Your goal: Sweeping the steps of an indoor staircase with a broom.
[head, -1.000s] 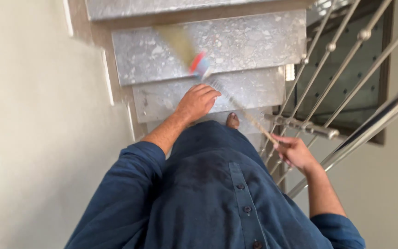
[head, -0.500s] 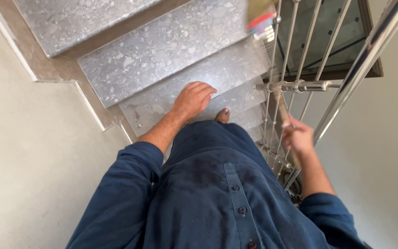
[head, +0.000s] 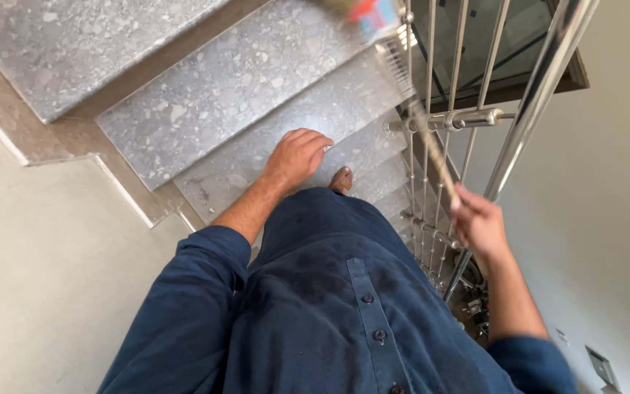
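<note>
1. Broom with a thin pale wooden stick (head: 432,149) and a red-and-blue band near its head runs from our right hand (head: 479,222) up toward the top of the view, beside the railing.
2. We close our right hand around the stick's lower end, fingers wrapped tight.
3. Our left hand (head: 297,157) hangs loosely curled over the speckled grey stone steps (head: 205,109), holding nothing.
4. Shiny steel railing bars (head: 475,117) stand just beside the stick.
5. One sandalled foot (head: 342,179) shows below our dark blue buttoned shirt (head: 329,306).
</note>
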